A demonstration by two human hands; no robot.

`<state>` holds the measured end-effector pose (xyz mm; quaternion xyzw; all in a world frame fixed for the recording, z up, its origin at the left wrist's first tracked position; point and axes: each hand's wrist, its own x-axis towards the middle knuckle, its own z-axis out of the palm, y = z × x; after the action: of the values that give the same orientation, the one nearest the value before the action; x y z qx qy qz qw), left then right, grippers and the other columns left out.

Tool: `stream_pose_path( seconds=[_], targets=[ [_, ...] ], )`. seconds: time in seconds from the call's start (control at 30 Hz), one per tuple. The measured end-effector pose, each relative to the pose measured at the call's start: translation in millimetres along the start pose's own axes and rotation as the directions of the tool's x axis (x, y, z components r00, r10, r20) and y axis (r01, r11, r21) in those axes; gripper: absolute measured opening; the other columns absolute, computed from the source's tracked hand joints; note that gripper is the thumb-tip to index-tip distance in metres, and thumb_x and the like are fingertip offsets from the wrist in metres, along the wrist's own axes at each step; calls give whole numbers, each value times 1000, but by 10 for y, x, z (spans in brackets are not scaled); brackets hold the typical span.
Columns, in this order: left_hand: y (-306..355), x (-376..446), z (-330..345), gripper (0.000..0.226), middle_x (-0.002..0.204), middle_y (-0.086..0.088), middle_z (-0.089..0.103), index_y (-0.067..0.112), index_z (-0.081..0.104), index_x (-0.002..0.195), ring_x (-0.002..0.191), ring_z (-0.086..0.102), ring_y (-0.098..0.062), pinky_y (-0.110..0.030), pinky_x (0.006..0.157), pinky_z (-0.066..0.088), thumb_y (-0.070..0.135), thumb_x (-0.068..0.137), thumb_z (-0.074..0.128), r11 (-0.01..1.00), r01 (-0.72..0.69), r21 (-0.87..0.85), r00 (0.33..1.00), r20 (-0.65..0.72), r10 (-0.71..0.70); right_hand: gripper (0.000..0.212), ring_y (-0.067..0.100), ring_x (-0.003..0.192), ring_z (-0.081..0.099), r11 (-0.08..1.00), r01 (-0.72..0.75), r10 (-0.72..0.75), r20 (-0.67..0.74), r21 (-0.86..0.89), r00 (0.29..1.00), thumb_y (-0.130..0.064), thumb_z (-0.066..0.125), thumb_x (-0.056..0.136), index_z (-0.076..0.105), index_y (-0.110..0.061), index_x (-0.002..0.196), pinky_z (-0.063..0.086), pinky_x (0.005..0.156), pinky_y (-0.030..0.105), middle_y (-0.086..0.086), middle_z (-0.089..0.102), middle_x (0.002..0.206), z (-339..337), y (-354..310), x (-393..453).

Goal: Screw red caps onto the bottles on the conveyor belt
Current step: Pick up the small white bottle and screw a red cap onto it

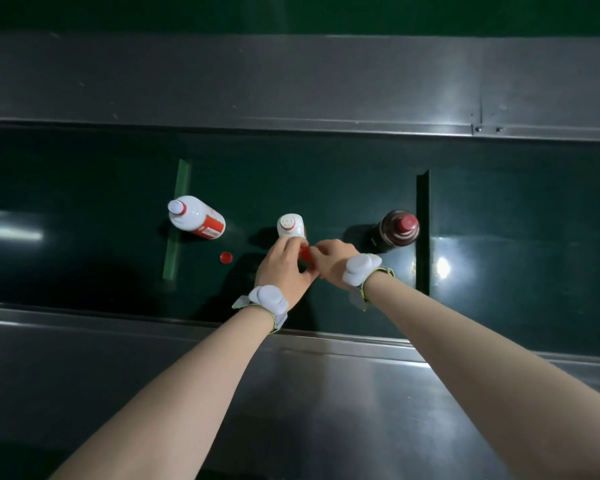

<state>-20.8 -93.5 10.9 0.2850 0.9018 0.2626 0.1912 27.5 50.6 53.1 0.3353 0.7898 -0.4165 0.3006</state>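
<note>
Three bottles stand on the dark green belt [101, 202]. A white bottle with a red label [195, 218] is at the left, uncapped. The middle white bottle [290, 226] is also uncapped, and my left hand [284, 268] touches its near side. A red cap [305, 252] sits between the fingertips of both hands; my right hand [333, 259] pinches it from the right. To the right, a dark brown bottle [395, 232] wears a red cap [408, 223]. A loose red cap [226, 257] lies on the belt left of my left hand.
Steel side rails run along the belt's far edge [291, 84] and near edge [153, 358]. Raised cleats cross the belt at left [177, 220] and right [422, 233]. White trackers are strapped to both wrists.
</note>
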Motion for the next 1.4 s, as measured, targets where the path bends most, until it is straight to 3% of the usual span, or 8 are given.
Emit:
stream_pose_path(
  seconds=[0.17,0.3,0.5,0.6,0.8,0.97,1.13,1.4],
  targets=[
    [155,-13,-365,37,109,7,64,23,65,119,100,62,-19,-41,70,58,27,84,78,999,-36,-36,991,-133,31,28,29,80,67,771,-69,27,76,634,997,-29,62,101,76,-5,105,61,94,50,19,80,100,-212,-263,-169],
    [256,-15,-578,36,110,12,67,28,65,124,102,61,-16,-42,73,59,30,88,69,995,-75,-67,973,-222,59,20,30,88,68,681,-61,-45,125,730,991,-21,63,103,73,-5,108,59,99,50,14,77,99,-325,-367,-189],
    [175,-4,-470,48,118,6,59,25,57,122,108,60,-20,-43,71,60,36,82,82,998,-8,-65,962,-272,-10,36,19,86,75,885,-10,97,-164,466,982,-52,69,88,78,-24,108,61,91,41,-4,80,92,-193,-141,-126],
    [79,54,-212,69,133,-4,56,19,54,136,121,57,-29,-47,89,57,36,79,88,989,124,-87,954,-265,-142,41,16,94,75,941,-43,129,-239,336,962,-66,60,82,76,-36,106,59,92,37,-13,79,97,-146,105,-115],
    [-21,324,-43,95,166,-11,37,15,30,166,146,44,-37,-47,115,42,30,89,84,939,325,-115,946,47,-321,40,17,101,72,947,6,87,-275,321,958,-60,62,91,75,-33,116,57,96,37,-14,76,106,-104,314,-179],
    [-79,439,-126,55,145,-9,54,20,58,142,125,59,-37,-39,97,49,20,91,78,954,296,-45,953,79,-292,37,18,99,71,956,46,41,-287,290,957,-53,64,95,76,-27,118,57,91,33,-11,74,102,-28,408,-272],
    [-99,478,-139,66,146,-10,48,21,49,150,125,55,-38,-44,99,51,30,91,79,959,283,9,949,145,-281,32,13,90,69,962,71,19,-327,262,945,-54,66,93,77,-30,111,52,80,27,-15,71,91,-8,388,-363],
    [-91,211,-293,32,103,1,62,20,50,109,100,54,-30,-42,73,53,32,89,72,971,227,73,973,34,-230,30,14,93,70,970,126,-39,-380,206,924,-48,68,94,75,-25,112,57,86,31,-9,75,101,78,324,-638]
  ],
)
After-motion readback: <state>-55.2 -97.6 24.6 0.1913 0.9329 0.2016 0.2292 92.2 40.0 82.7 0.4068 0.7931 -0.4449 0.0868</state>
